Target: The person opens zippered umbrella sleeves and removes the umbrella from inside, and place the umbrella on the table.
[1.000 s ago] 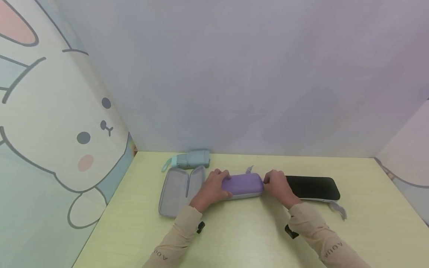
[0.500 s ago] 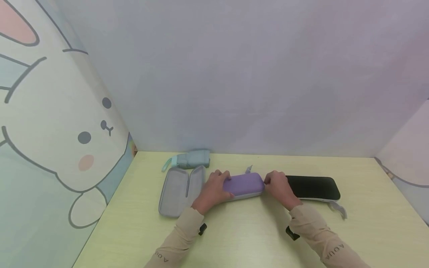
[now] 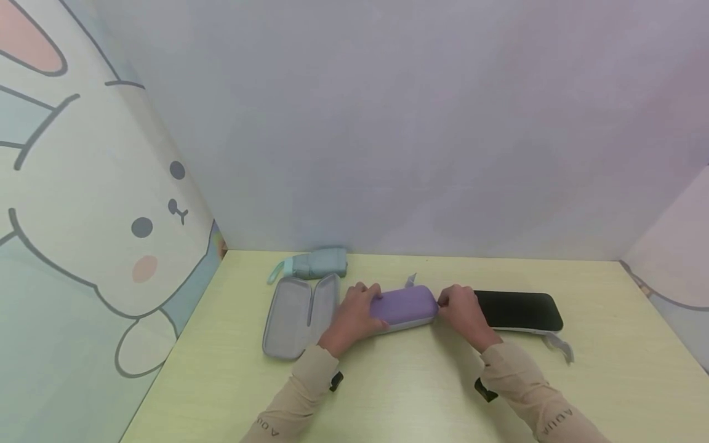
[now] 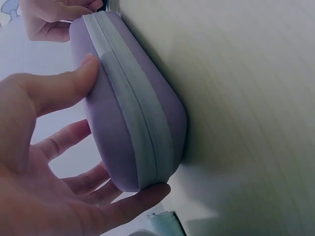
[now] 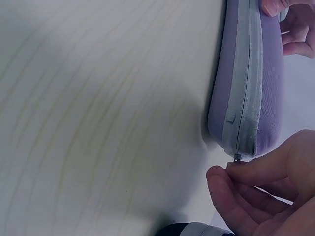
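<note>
A purple zippered case (image 3: 406, 305) with a grey zip band lies on the table between both hands, its zip line closed along the side in view. My left hand (image 3: 354, 312) grips its left end; in the left wrist view the thumb (image 4: 74, 87) presses the purple shell and the fingers reach round the end. At the opposite end my right hand (image 3: 461, 309) pinches the zipper pull (image 5: 237, 159) between thumb and forefinger. The fingertips hide most of the pull.
An opened grey case (image 3: 288, 317) lies left of the left hand. Behind it is a folded blue-green umbrella (image 3: 321, 263) with a wrist loop. A black-topped case (image 3: 517, 310) with a grey strap (image 3: 559, 346) lies right of the right hand. A wall (image 3: 415, 135) stands behind the table.
The purple case and both hands have shifted slightly to the right. The left hand keeps its grip, and the right hand stays at the case's right end.
</note>
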`<state>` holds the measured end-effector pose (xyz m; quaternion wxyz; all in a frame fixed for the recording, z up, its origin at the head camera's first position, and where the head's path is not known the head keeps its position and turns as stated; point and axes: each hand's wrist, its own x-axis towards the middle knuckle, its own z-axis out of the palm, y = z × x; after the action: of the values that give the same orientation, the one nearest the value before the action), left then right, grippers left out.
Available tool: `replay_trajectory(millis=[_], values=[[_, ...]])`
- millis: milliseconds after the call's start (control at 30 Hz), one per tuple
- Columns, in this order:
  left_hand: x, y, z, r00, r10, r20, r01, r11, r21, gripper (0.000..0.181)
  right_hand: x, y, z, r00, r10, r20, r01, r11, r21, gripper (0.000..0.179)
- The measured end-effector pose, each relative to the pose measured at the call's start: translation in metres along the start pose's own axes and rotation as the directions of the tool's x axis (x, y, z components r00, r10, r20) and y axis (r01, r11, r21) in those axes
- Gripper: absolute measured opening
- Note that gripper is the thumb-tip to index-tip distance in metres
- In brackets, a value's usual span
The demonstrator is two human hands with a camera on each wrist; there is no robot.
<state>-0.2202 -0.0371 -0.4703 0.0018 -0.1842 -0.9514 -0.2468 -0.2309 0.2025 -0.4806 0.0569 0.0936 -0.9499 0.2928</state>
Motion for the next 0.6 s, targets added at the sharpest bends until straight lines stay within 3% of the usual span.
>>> replay_trajectory(millis=[233,600], values=[[-0.0023,0.0018,0.0028,0.999,-0.032,-0.005,0.032,0.999,0.005,0.049,-0.0027,0.0009,0.0017,1.0,-0.006,-0.008,0.006,1.0,-0.005,0.019],[-0.0035,0.0046,0.0036,0.999,-0.032,-0.025,0.033,0.999,0.012,0.049,-0.0052,0.0006,0.0017,1.0,-0.006,-0.029,0.006,1.0,-0.007,0.018]])
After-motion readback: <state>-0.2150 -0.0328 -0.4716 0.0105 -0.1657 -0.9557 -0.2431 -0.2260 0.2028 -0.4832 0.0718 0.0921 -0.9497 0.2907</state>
